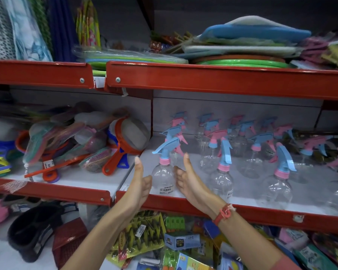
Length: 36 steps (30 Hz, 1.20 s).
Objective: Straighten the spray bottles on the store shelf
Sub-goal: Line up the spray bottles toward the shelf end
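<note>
Several clear spray bottles with blue and pink trigger heads stand on the white middle shelf (252, 203). The front-left bottle (163, 177) stands upright near the shelf's front edge, its blue nozzle pointing left. My left hand (140, 182) is open just left of that bottle, palm facing it. On its right side my right hand (187, 180) is open too, fingers close to the bottle's body. Neither hand clearly grips it. Another bottle (221, 177) stands just right of my right hand, and a third (278, 183) further right. Bottles at the far right lie tipped.
A red shelf lip (261, 213) runs along the front edge. To the left, a bay holds strainers (125, 141) and plastic utensils. The upper red shelf (222, 78) carries stacked mats and plates. Packaged goods (144, 234) and a dark basket (33, 230) fill the shelf below.
</note>
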{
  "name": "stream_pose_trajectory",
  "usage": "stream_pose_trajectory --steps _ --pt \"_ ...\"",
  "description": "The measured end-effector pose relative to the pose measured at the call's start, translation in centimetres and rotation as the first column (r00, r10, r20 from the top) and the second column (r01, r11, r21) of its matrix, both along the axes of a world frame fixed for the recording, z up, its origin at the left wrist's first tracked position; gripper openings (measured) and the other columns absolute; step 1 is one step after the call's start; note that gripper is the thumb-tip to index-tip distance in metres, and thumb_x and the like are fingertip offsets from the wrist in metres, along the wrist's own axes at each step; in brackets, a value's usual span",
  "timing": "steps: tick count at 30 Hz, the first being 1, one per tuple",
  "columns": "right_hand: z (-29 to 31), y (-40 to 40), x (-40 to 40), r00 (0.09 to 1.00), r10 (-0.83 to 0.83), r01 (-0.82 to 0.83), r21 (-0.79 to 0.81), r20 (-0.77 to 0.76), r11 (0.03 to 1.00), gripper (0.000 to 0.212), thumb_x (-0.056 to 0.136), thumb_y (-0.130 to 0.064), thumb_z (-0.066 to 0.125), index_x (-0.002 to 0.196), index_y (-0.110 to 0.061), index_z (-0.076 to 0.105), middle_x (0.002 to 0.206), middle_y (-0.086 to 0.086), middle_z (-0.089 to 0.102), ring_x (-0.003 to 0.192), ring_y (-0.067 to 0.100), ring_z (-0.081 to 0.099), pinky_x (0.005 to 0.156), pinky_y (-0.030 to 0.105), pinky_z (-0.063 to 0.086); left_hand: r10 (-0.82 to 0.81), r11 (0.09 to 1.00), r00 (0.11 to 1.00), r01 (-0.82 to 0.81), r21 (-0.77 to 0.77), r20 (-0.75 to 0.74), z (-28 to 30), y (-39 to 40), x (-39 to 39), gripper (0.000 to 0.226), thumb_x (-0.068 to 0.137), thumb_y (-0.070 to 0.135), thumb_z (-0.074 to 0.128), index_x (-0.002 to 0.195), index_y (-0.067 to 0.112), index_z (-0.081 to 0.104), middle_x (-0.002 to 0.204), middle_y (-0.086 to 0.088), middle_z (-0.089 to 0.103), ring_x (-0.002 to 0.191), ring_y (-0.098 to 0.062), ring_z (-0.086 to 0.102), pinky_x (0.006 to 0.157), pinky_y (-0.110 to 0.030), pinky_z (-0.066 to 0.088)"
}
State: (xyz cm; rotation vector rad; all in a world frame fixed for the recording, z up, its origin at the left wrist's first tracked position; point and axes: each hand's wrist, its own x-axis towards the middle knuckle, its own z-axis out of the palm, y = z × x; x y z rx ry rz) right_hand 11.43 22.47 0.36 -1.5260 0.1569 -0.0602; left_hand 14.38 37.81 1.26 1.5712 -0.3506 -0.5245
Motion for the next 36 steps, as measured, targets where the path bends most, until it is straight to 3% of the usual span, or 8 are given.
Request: stream_pose_trajectory --steps 15,18,22,25,28,31,33,36 --pt "-0.2 0.0 -2.4 0.999 0.032 -0.029 -0.073 0.033 0.997 0.082 0.086 -0.073 0.011 0.153 -0.026 -0.001 0.163 -0.002 -0.001 0.149 0.011 0.007 0.121 0.034 0.006 0.130 0.991 0.988 -0.129 -0.023 0.085 -0.5 -1.1 0.7 0.095 0.078 0.075 0.003 0.147 0.012 0.019 0.158 -0.008 0.019 0.145 -0.019 0.020 0.120 -0.037 0.012" --pt "-0.7 -0.7 -3.6 0.999 -0.025 0.028 -0.173 0.023 0.985 0.088 0.079 -0.079 0.012 0.152 -0.029 0.015 0.162 -0.006 0.012 0.148 0.014 0.016 0.122 0.042 0.008 0.271 0.962 0.921 -0.268 -0.052 0.281 -1.7 -0.9 0.0 0.094 0.072 0.083 0.009 0.143 0.026 0.034 0.153 0.002 0.033 0.141 -0.017 0.029 0.117 -0.040 0.017" --pt "-0.6 -3.0 -6.9 0.975 -0.088 0.128 -0.194 0.202 0.973 0.069 0.086 -0.069 0.024 0.128 -0.027 0.059 0.138 -0.009 0.057 0.127 0.004 0.052 0.114 0.033 0.034 0.488 0.870 0.747 -0.379 -0.314 0.452 -1.5 -1.8 -2.2 0.058 0.092 0.057 0.023 0.108 0.021 0.065 0.114 0.005 0.067 0.109 -0.003 0.058 0.099 -0.026 0.039" --pt "0.1 -5.1 -8.9 0.896 -0.250 0.300 -0.087 0.366 0.950 0.057 0.090 -0.052 0.035 0.101 -0.011 0.073 0.100 0.002 0.077 0.097 0.014 0.071 0.088 0.026 0.055 0.416 0.903 0.781 -0.296 -0.310 0.465 -0.7 -3.4 -3.5 0.044 0.098 0.035 0.032 0.087 0.015 0.070 0.092 0.001 0.074 0.089 -0.003 0.066 0.089 -0.023 0.047" --pt "-0.1 -7.8 -9.8 0.739 -0.476 0.542 0.000 0.478 0.841 0.048 0.096 -0.040 0.039 0.089 -0.007 0.073 0.089 0.008 0.077 0.088 0.022 0.072 0.081 0.034 0.057 0.274 0.954 0.848 -0.178 -0.243 0.453 -0.6 -5.8 -4.6 0.041 0.098 0.030 0.035 0.086 0.012 0.070 0.089 -0.002 0.075 0.086 -0.009 0.069 0.088 -0.028 0.051" --pt "-1.0 -10.3 -8.9 0.674 -0.570 0.653 -0.016 0.470 0.758 0.039 0.099 -0.038 0.038 0.091 -0.016 0.069 0.099 0.004 0.073 0.096 0.021 0.067 0.095 0.045 0.050 0.177 0.983 0.888 -0.140 -0.118 0.424 -1.4 -8.1 -5.2 0.042 0.096 0.042 0.034 0.090 0.019 0.068 0.095 0.003 0.074 0.090 -0.008 0.068 0.096 -0.036 0.048" --pt "-1.1 -11.5 -7.6 0.781 -0.513 0.573 -0.081 0.357 0.815 0.038 0.098 -0.044 0.035 0.103 -0.022 0.065 0.119 0.002 0.067 0.113 0.019 0.060 0.106 0.045 0.041 0.145 0.989 0.913 -0.136 -0.050 0.382 -1.8 -9.1 -5.5 0.044 0.092 0.054 0.032 0.092 0.026 0.066 0.105 0.004 0.071 0.100 -0.009 0.065 0.103 -0.041 0.043" --pt "-0.6 -12.5 -6.4 0.933 -0.329 0.341 -0.063 0.147 0.938 0.064 0.094 -0.057 0.028 0.139 -0.015 0.045 0.148 0.002 0.045 0.137 0.016 0.040 0.117 0.038 0.025 0.103 0.993 0.943 -0.115 0.018 0.317 -2.0 -9.9 -6.8 0.073 0.069 0.083 0.026 0.101 0.028 0.061 0.122 -0.003 0.065 0.114 -0.015 0.058 0.110 -0.043 0.036"
